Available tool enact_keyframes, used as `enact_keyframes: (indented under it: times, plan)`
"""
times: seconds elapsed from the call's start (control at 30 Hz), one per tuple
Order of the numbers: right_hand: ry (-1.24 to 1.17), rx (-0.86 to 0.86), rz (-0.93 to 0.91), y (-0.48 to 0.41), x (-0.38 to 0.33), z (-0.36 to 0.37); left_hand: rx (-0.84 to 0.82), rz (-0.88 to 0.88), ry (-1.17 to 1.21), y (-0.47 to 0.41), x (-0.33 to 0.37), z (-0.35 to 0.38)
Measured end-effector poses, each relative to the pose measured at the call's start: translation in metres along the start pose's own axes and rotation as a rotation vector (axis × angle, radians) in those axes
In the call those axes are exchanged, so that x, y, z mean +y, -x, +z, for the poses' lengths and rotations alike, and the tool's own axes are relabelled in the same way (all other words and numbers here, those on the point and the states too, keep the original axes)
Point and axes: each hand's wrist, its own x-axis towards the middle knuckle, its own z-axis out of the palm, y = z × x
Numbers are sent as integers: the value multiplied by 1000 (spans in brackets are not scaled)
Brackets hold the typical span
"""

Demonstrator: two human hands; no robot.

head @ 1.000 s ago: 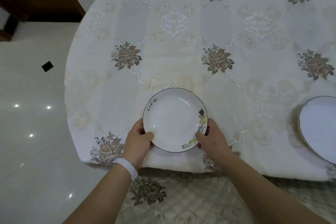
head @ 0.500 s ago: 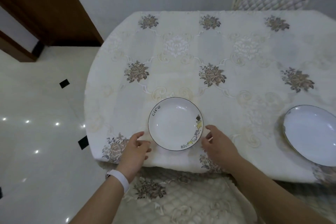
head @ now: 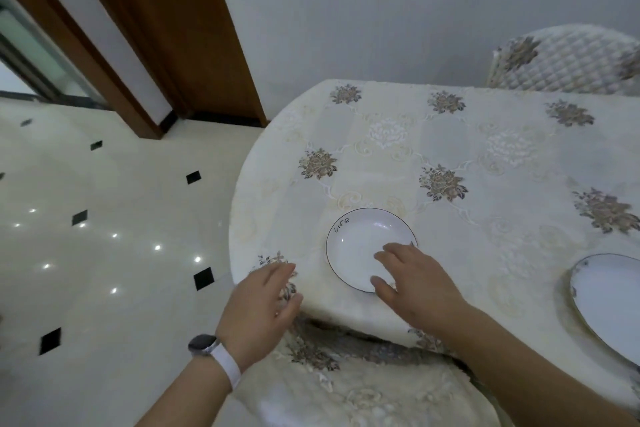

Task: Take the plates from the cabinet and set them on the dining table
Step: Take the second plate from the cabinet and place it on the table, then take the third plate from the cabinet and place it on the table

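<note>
Simply white plate (head: 358,248) — blk rim ("Life")

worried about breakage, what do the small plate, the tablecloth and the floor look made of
Small plate: likely glazed ceramic or porcelain; glossy white, thin dark rim, sharp highlights.
Tablecloth: woven fabric, matte, with a floral pattern; it drapes over the table edge.
Floor: polished tile or stone; mirror-like, reflecting points of light.
</note>
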Motion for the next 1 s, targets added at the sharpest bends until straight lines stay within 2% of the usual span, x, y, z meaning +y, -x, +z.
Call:
enact_keyframes:
  times: [0.33,0.63,0.8,1.0]
  plan:
    - [39,17,-168,8,-116,-11,164,19,-185,74,-51,-43]
    - [102,-20,-392,26,-280,11,302,-23,-250,197,-147,-89]
    - [154,2,-565,36,-382,37,378,-115,-318,277,-202,-115]
    - [153,-10,-816,45,-493,65,465,-352,-358,381,-258,-140]
